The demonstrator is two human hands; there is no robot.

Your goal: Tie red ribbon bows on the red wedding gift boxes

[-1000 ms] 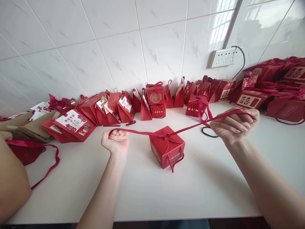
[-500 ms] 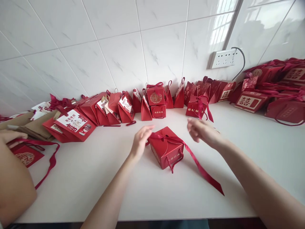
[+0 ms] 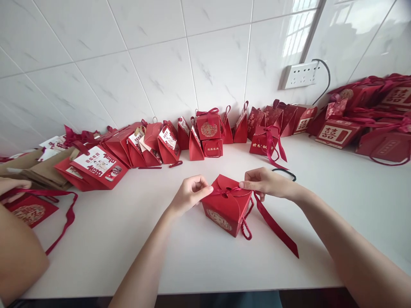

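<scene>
A red gift box (image 3: 226, 209) with a gold emblem stands on the white table, turned at an angle. A dark red ribbon (image 3: 276, 224) is knotted over its top, and one long tail trails to the right across the table. My left hand (image 3: 192, 192) pinches the ribbon at the box's left top edge. At the right top edge, my right hand (image 3: 261, 183) has its thumb and fingers closed on the ribbon. A twisted cord handle (image 3: 246, 229) hangs from the box's right side.
Red gift boxes (image 3: 212, 128) line the tiled wall, with more piled at the right (image 3: 337, 132). Brown paper bags (image 3: 48, 169) lie at the left. Another person's hand (image 3: 14, 186) holds a ribbon there. A socket strip (image 3: 300, 75) is on the wall.
The box has turned, so its gold emblem side now faces the front left. Both my hands have come onto the ribbon at its top; before, my right hand was off to the right.
</scene>
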